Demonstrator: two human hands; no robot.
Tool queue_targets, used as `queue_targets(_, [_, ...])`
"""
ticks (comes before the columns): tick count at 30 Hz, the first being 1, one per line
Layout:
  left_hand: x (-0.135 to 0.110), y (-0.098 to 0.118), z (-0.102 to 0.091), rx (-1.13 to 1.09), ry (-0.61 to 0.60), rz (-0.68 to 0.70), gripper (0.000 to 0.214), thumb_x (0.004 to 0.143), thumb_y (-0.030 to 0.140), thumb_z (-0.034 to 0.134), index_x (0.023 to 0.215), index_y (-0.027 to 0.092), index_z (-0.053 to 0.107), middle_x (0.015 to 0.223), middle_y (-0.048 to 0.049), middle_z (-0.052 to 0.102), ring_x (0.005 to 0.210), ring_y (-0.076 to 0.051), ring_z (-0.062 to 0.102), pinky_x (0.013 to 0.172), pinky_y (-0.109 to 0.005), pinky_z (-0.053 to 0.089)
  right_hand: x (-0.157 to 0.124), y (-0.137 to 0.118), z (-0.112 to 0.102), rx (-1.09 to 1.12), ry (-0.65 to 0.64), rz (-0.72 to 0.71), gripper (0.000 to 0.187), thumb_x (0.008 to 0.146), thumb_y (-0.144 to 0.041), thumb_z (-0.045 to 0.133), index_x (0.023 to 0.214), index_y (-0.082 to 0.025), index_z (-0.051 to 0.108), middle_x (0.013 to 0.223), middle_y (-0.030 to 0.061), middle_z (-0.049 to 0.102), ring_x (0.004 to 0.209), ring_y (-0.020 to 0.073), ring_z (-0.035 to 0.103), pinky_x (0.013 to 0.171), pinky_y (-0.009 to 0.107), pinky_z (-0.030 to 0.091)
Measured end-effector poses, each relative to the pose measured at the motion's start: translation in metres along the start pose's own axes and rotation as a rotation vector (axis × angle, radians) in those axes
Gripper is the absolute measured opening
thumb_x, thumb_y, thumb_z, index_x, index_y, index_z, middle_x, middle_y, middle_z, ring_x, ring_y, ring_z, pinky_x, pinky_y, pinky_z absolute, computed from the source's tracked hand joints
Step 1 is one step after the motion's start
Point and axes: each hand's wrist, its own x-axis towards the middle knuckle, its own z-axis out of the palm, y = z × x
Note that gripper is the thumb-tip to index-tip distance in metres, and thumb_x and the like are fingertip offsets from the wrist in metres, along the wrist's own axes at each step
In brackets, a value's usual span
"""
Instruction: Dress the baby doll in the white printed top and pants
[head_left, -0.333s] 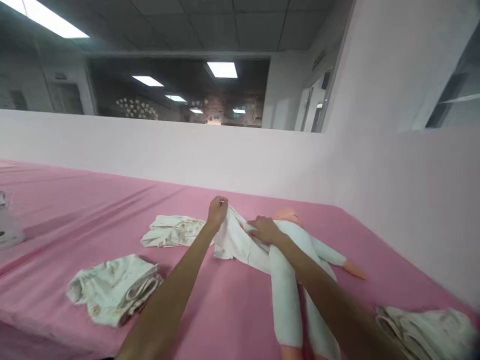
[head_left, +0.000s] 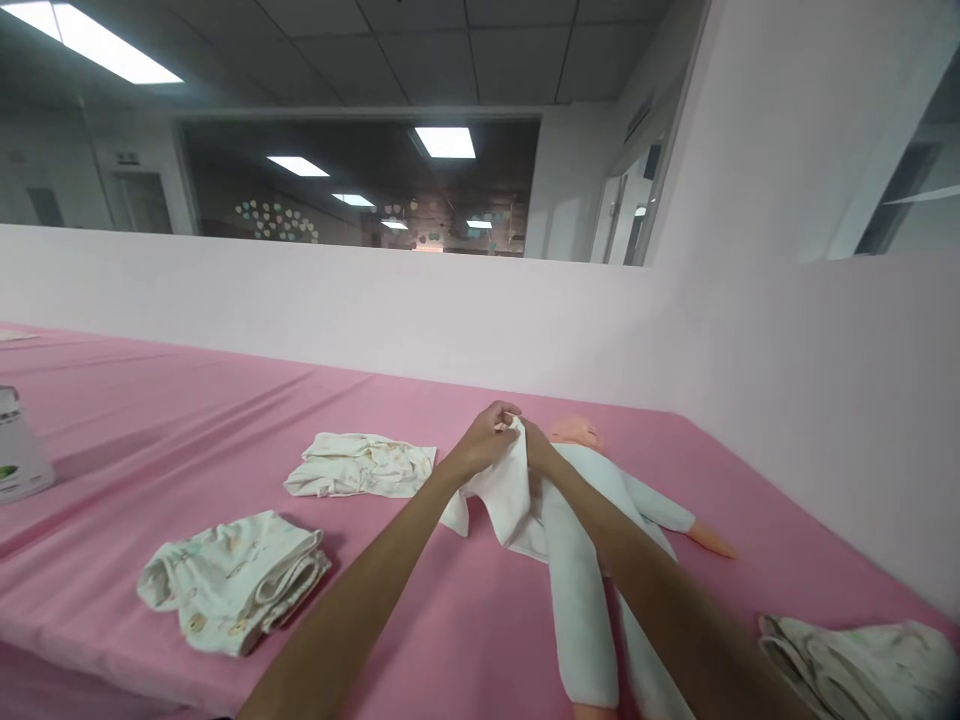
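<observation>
A baby doll (head_left: 592, 500) in a pale blue suit lies on its back on the pink table (head_left: 187, 420), head towards the far wall. A white garment (head_left: 499, 495) drapes over its near side. My left hand (head_left: 484, 440) pinches the garment's top edge with closed fingers. My right hand (head_left: 536, 445) meets it there, fingers closed on the same edge, just in front of the doll's head (head_left: 574, 432).
A crumpled patterned cloth (head_left: 360, 465) lies left of the doll. A folded patterned garment (head_left: 232, 580) sits near the front left, another (head_left: 855, 660) at the front right. A white container (head_left: 19, 455) stands at the far left. A pale wall runs behind and to the right.
My left hand has moved right, carrying the garment's edge over towards the doll. My right hand has lifted from the doll's chest to meet it, and the garment is now bunched narrower.
</observation>
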Motion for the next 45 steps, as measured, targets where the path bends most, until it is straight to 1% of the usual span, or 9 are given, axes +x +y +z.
queue_targets(6, [-0.024,-0.023,-0.034,0.407,-0.234,-0.174,0.052,0.081,0.024,0.05,0.133,0.023,0.042,0.123,-0.0092,0.055,0.104,-0.019,0.058,0.083,-0.029,0.049,-0.004,0.029,-0.026,-0.023,0.041,0.121,0.033,0.08,-0.01,0.043,0.102,-0.02,0.066,0.11,0.0076,0.067,0.096,0.02,0.059,0.073,0.026,0.037])
queue_targets(10, [-0.037,-0.054,-0.05,0.879,-0.18,-0.242,0.052,0.077,0.03,0.056,0.128,0.023,0.046,0.127,-0.0105,0.054,0.118,-0.028,0.05,0.091,-0.037,0.046,-0.015,0.04,-0.023,-0.007,0.036,0.187,0.037,0.078,-0.007,0.04,0.099,-0.021,0.066,0.108,0.0046,0.069,0.095,0.0187,0.06,0.069,0.025,0.036])
queue_targets(15, [-0.043,-0.085,-0.036,1.243,-0.102,-0.259,0.026,0.084,0.024,0.05,0.108,0.017,0.057,0.108,-0.012,0.064,0.101,-0.028,0.061,0.084,-0.038,0.047,-0.02,0.039,-0.02,-0.011,0.022,0.202,0.04,0.077,-0.007,0.041,0.104,-0.021,0.067,0.108,0.0047,0.069,0.092,0.019,0.06,0.069,0.026,0.035])
queue_targets(19, [-0.029,-0.096,-0.037,1.308,-0.018,-0.263,0.025,0.085,0.011,0.041,0.102,0.012,0.059,0.101,-0.0153,0.066,0.098,-0.029,0.063,0.084,-0.038,0.045,-0.026,0.039,-0.023,-0.036,0.018,0.177,0.036,0.077,-0.008,0.042,0.101,-0.02,0.067,0.104,0.0063,0.069,0.091,0.0198,0.06,0.07,0.027,0.036])
queue_targets(26, [0.003,-0.112,-0.059,1.247,0.129,-0.307,0.029,0.089,0.019,0.035,0.1,0.016,0.062,0.103,-0.0131,0.068,0.099,-0.028,0.063,0.079,-0.035,0.047,-0.048,0.031,-0.019,-0.072,0.028,0.116,0.033,0.082,-0.011,0.045,0.105,-0.02,0.065,0.107,0.008,0.067,0.099,0.0217,0.058,0.081,0.03,0.038])
queue_targets(30, [0.003,-0.119,-0.063,1.168,0.202,-0.27,0.033,0.087,0.022,0.038,0.114,0.017,0.057,0.112,-0.0121,0.065,0.106,-0.027,0.061,0.087,-0.037,0.046,-0.088,0.034,-0.023,-0.036,0.112,0.089,0.031,0.09,-0.025,0.046,0.118,-0.02,0.059,0.121,0.0084,0.061,0.112,0.0207,0.053,0.094,0.031,0.036])
queue_targets(33, [0.003,-0.109,-0.062,1.051,0.277,-0.173,0.032,0.087,0.024,0.038,0.112,0.018,0.057,0.11,-0.0102,0.065,0.105,-0.026,0.061,0.09,-0.037,0.045,-0.14,0.056,-0.033,0.052,0.28,0.198,0.024,0.093,-0.025,0.041,0.104,-0.018,0.061,0.111,0.0071,0.064,0.105,0.0179,0.055,0.09,0.028,0.037])
queue_targets(39, [0.016,-0.05,-0.007,0.877,0.25,0.065,0.028,0.089,0.027,0.038,0.106,0.021,0.059,0.112,-0.0069,0.065,0.105,-0.022,0.058,0.092,-0.034,0.044,-0.246,0.104,-0.037,0.097,0.158,0.658,0.025,0.09,-0.031,0.042,0.075,-0.019,0.059,0.082,0.004,0.064,0.076,0.0171,0.056,0.066,0.027,0.036])
queue_targets(45, [0.04,0.009,0.113,0.941,-0.168,0.352,0.03,0.09,0.023,0.038,0.112,0.021,0.058,0.12,-0.0071,0.062,0.114,-0.022,0.053,0.103,-0.035,0.039,-0.273,0.087,-0.016,0.002,0.112,0.537,0.034,0.084,-0.051,0.055,0.084,-0.018,0.064,0.098,0.0087,0.062,0.098,0.0261,0.055,0.082,0.035,0.037])
